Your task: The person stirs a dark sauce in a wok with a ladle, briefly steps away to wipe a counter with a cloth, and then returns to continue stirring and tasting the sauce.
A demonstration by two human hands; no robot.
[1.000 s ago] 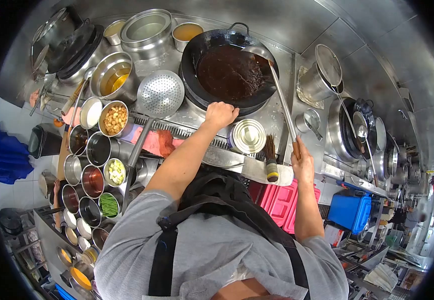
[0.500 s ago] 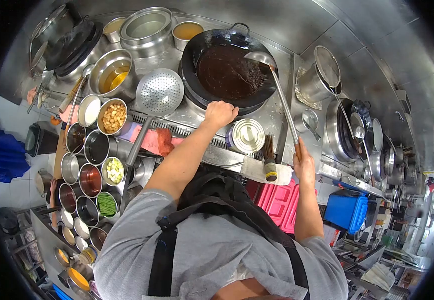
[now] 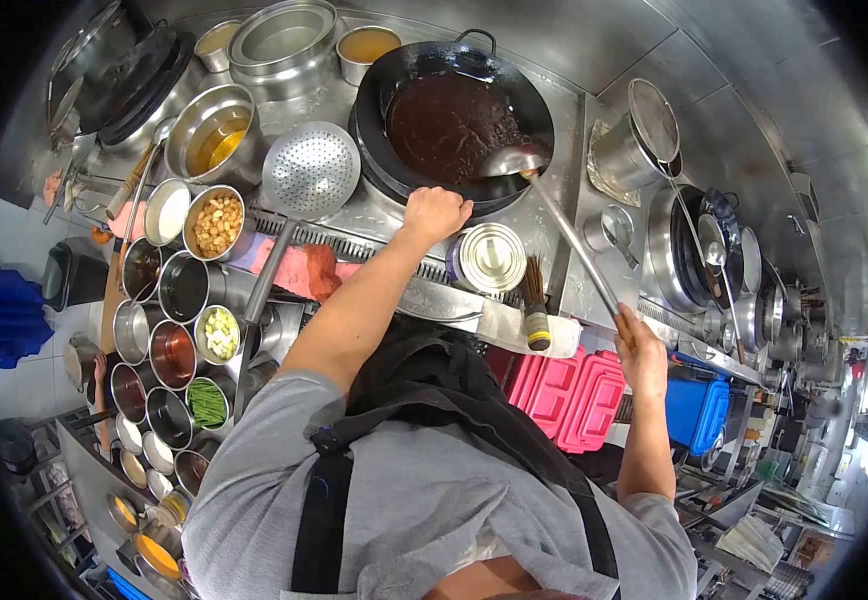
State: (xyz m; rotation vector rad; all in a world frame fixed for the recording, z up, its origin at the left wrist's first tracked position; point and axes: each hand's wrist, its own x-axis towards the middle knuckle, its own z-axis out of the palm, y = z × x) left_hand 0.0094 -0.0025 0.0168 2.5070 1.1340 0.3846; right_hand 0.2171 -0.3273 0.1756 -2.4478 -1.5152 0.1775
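A black wok (image 3: 379, 95) sits on the stove with dark brown sauce (image 3: 444, 125) pooled inside. My left hand (image 3: 438, 213) is closed at the wok's near rim; the part it grips is hidden beneath the fingers. In my right hand (image 3: 642, 350) is the wooden end of a long metal ladle (image 3: 576, 240). The ladle's bowl rests low at the right inside of the wok, tilted, by the sauce's edge. Close to my left hand stand an opened-looking tin can (image 3: 492, 258) and a bristle brush (image 3: 536, 310).
A perforated strainer (image 3: 311, 170) lies left of the wok. Beyond it stand a pot with yellow oil (image 3: 219, 150) and several containers of sauces, fried cubes (image 3: 218, 226) and green beans (image 3: 207, 403). Pink boxes (image 3: 589, 400) and a blue bin (image 3: 699, 410) are below right.
The ladle's bowl has come down from the wok's upper right side to its lower right side. My right hand has shifted right and towards me; my left hand stays at the rim.
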